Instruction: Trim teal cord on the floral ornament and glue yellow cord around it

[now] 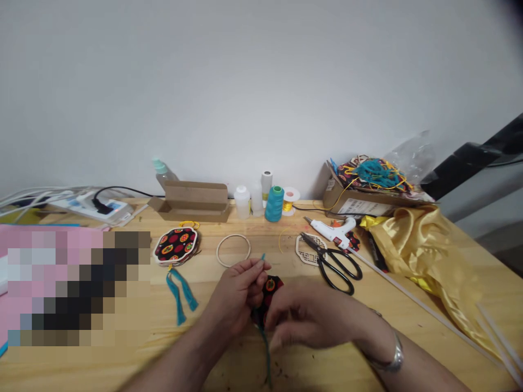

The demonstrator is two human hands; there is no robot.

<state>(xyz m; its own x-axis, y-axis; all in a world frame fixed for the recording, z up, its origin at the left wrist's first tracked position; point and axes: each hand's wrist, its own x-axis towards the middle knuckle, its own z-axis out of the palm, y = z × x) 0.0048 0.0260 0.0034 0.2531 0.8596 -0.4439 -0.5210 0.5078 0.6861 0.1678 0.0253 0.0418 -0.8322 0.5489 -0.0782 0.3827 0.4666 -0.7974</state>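
Left hand (239, 288): fingers pinching teal strand (263, 256). Right hand (316, 316): blurred, fingers curled; grip cannot be told. Dark patterned piece (270, 285): between the hands, partly hidden. Black-handled scissors (335, 264): on counter (265, 234), overlapping wooden lattice frame (300, 252).

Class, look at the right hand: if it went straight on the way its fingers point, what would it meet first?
The right hand would probably meet the teal cord, close ahead of it, though blur and unclear depth leave this uncertain.

Blurred right hand (314, 314), part-hidden patterned cloth (270, 288)
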